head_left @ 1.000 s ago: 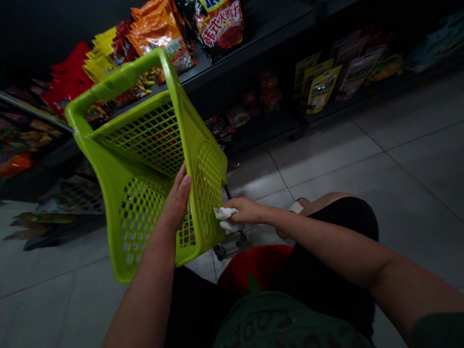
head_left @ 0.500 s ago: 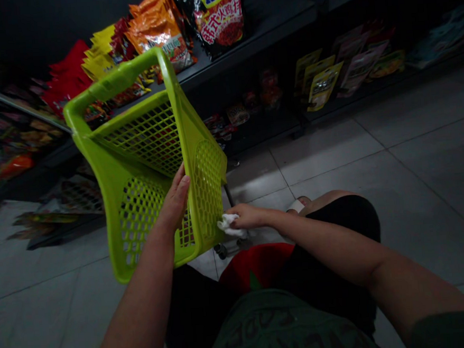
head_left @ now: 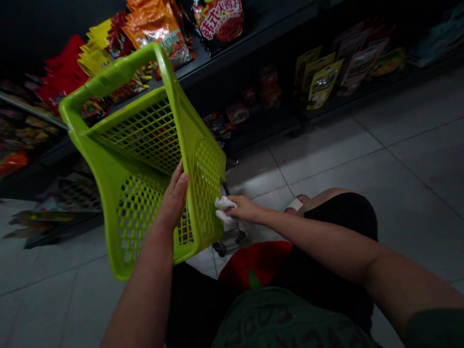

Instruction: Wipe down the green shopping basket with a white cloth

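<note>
A lime-green plastic shopping cart (head_left: 191,224) with lattice walls stands tilted in the view at my left, its handle towards the shelves. My left hand (head_left: 174,196) reaches into it and grips the near side wall by its rim; some fingertips are hidden behind that rim. Bunched in my right hand (head_left: 244,209) is a white cloth (head_left: 224,209), its fingers closed round it. The cloth lies against the outer face of the same side wall, low down near the bottom edge.
Dark shelves (head_left: 269,17) run along the back, bearing orange noodle packs (head_left: 158,30), a black noodle pack (head_left: 219,21) and red packs (head_left: 60,72). Yellow pouches (head_left: 323,85) lie on the lower shelf. Cart wheels (head_left: 220,249) rest on pale floor tiles (head_left: 416,193) near my knees.
My right hand has moved the cloth slightly up and left along the cart's outer wall. My left hand keeps its place on the rim; the cart shifts slightly left in view.
</note>
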Available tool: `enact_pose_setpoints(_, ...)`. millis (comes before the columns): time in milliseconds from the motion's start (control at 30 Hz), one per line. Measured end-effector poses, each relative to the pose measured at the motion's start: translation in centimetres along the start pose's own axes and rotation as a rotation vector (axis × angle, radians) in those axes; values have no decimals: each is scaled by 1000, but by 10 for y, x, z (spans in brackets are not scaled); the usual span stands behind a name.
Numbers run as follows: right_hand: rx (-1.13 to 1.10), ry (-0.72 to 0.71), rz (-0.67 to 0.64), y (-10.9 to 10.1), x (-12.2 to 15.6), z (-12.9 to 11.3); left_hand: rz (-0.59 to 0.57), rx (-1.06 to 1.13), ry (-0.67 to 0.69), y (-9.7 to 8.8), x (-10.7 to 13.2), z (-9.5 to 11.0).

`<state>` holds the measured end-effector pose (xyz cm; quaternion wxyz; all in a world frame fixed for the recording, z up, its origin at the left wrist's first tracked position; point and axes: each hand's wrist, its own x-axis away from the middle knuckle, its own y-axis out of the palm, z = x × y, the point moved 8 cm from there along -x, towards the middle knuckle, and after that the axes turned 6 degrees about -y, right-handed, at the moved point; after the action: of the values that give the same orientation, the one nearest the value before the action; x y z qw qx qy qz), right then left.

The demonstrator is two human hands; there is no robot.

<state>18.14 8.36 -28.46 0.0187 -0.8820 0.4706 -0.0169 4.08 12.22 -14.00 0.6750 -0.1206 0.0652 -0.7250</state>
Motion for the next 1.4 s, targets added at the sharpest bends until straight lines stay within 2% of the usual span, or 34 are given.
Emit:
enact_pose_setpoints(167,-76,-3,-199,16,4,-1,57,-7,-25,-2,3,2)
enact_pose_setpoints(267,-80,122,-245,6,2,7,36,20,-23,0,2,-1)
enact_pose_setpoints(367,-19,211,-205,-12,0,14,7,20,-2,2,1,-2)
enact_pose_setpoints(433,-19,188,-196,-15,0,15,-6,18,9,3,1,-1)
enact_pose_setpoints(533,-104,132,-263,1,2,16,5,29,-6,4,2,0)
enact_pose_setpoints(667,-92,61,-256,14,3,15,36,38,-35,0,2,-3)
enact_pose_setpoints(833,40,145,-369,13,9,16,-1,32,-16,1,1,-4)
enact_pose_setpoints(933,-12,99,-370,14,13,8,-7,44,-17,3,1,-1)
enact_pose_setpoints(1067,-18,29,-429,29,19,2,25,57,-42,2,3,-1)
enact_pose_setpoints(1167,-8,51,-397,27,14,5,17,34,-24,3,4,-1)
enact_pose_setpoints(1233,22,94,-358,18,5,8,3,19,-9,6,4,1)
enact_pose_setpoints(1300,62,108,-242,2,-9,8,-6,19,-1,9,4,3)
enact_pose_setpoints(1400,92,44,-84,-16,-24,5,-10,38,-10,12,3,6)
